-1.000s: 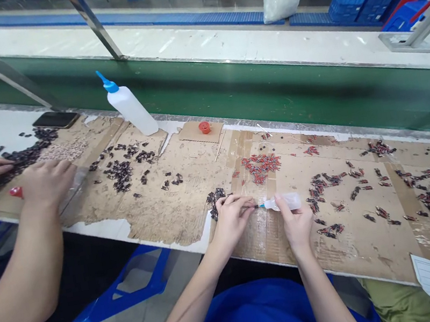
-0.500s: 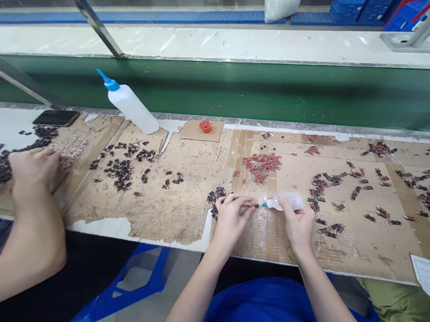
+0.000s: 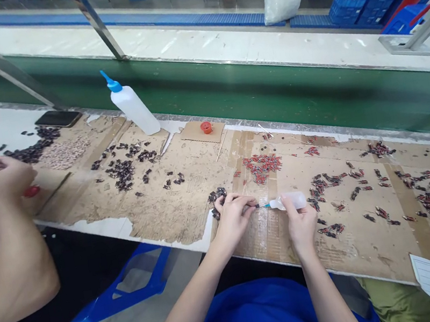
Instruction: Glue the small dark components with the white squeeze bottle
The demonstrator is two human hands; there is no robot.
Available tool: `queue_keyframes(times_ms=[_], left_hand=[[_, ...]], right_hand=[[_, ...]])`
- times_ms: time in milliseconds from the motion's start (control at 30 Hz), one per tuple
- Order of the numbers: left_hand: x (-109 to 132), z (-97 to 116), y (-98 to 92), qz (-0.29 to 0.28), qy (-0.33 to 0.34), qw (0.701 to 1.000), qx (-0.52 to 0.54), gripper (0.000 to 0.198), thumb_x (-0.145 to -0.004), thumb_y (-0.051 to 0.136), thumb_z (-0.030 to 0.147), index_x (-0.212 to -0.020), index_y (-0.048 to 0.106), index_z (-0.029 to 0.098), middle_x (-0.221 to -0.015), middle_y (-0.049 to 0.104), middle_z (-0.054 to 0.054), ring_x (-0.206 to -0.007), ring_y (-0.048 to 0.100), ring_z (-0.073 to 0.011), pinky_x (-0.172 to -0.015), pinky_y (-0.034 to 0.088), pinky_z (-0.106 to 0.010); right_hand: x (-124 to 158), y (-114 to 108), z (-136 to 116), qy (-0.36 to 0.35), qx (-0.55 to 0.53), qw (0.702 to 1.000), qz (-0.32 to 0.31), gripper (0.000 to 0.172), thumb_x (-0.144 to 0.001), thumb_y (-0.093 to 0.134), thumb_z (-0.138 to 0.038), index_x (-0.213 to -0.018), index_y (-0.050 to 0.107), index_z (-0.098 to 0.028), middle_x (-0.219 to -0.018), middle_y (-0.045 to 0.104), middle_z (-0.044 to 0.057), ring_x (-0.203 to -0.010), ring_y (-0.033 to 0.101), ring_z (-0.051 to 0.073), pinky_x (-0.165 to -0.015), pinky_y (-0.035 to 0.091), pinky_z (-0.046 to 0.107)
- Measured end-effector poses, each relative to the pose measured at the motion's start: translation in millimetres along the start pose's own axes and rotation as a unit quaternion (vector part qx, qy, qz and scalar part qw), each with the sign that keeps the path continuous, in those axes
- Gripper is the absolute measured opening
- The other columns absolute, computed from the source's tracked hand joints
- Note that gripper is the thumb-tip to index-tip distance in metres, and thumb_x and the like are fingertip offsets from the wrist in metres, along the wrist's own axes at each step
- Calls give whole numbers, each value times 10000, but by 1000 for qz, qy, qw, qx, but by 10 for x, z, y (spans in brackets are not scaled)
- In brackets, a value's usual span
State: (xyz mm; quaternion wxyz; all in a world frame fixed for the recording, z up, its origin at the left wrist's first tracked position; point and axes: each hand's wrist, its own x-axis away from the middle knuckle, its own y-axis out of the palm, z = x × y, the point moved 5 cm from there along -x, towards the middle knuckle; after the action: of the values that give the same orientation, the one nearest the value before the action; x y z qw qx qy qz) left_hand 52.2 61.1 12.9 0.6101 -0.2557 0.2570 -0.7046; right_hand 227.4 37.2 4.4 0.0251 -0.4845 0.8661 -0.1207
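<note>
While the left fingers [image 3: 242,200] pinch one dark part [image 3: 257,206], the right fingers [image 3: 289,206] grip one small bottle [image 3: 298,200].

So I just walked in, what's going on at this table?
A person's left hand pinches a small dark part, while the right hand holds a small translucent plastic bottle, its thin blue tip close to that part. Small red parts lie beyond on brown cardboard. At left, a co-worker's hands are near small black pieces.
</note>
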Motion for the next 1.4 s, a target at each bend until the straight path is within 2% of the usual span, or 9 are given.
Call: queue_keyframes(times_ms=[133, 233, 333, 467, 600, 767, 933, 1200, 1400], left_hand=[[9, -24, 31, -3, 40, 999, -17, 202, -852, 593, 116, -872, 728, 265, -972, 756, -33, -1019, 551, -252, -946, 280, -484], [43, -83, -8, -13, 46, 999, -5, 229, -877, 557, 127, -951, 721, 267, -1007, 738, -46, -1024, 534, -249, -885, 328, -427], [90, -135, -105, 1, 46, 999, 2, 271, -881, 540, 106, -1022, 705, 268, -1027, 715, -49, -1030, 530, -238, -865, 355, -388], [134, -153, -202, 18, 47, 999, -10, 287, -880, 537, 88, -1008, 709, 278, -982, 699, -46, -1023, 538, -235, -847, 366, -373], [152, -152, -247, 26, 42, 999, -5, 285, -897, 511, 87, -1008, 700, 270, -999, 706, -40, -1033, 555, -227, -848, 365, -370], [160, -187, -312, 59, 33, 998, 18, 246, -904, 509, 117, -993, 689, 258, -1007, 733, -32, -1037, 593, -221, -870, 370, -380], [151, -221, -382, 112, 11, 993, 32, 209, -880, 556, 149, -1001, 694, 249, -996, 740, -46, -992, 634, -220, -878, 398, -388], [151, -164, -391, 147, 15, 989, 25, 170, -876, 578, 172, -933, 714, 255, -999, 741, -40, -1028, 625, -226, -910, 412, -403], [168, -81, -341, 146, 35, 988, 30, 152, -862, 602, 184, -919, 723, 255, -970, 745, -44, -1005, 632, -221, -923, 438, -409]], right_hand=[[-135, -186, -63, -23, 174, 983, -49, 495, -683, 626, -655, -671, 665, -162, -583, 658, 55, -558, 587, 208, -559, 409, 293], [-225, -399, -246, -65, 339, 939, 3, 595, -689, 614, -702, -865, 698, -140, -539, 624, 71, -546, 583, 245, -564, 382, 315], [-256, -415, -475, -111, 400, 909, 47, 668, -776, 536, -691, -1051, 676, -99, -615, 645, 107, -609, 608, 273, -611, 396, 341], [-257, 160, -655, -226, 331, 910, -105, 413, -890, 501, -529, -1008, 710, -193, -851, 685, 94, -686, 635, 214, -691, 446, 326], [-320, 824, -600, -282, 365, 852, -249, 169, -871, 614, -295, -957, 737, -217, -898, 686, 90, -814, 631, 215, -748, 450, 315], [-444, 1143, -483, -297, 428, 793, -315, 69, -816, 683, -182, -778, 732, -212, -885, 681, 96, -932, 576, 256, -761, 441, 330], [-409, 1097, -514, -327, 404, 796, -310, 104, -871, 603, -160, -814, 682, -196, -928, 677, 114, -979, 562, 254, -758, 461, 326], [-21, 707, -590, -294, 155, 873, -356, 234, -943, 474, -283, -971, 697, -215, -926, 698, 56, -885, 631, 177, -813, 488, 309], [52, 584, -517, -224, 90, 921, -307, 224, -878, 561, -339, -929, 732, -204, -908, 722, 67, -787, 660, 173, -695, 518, 286]])
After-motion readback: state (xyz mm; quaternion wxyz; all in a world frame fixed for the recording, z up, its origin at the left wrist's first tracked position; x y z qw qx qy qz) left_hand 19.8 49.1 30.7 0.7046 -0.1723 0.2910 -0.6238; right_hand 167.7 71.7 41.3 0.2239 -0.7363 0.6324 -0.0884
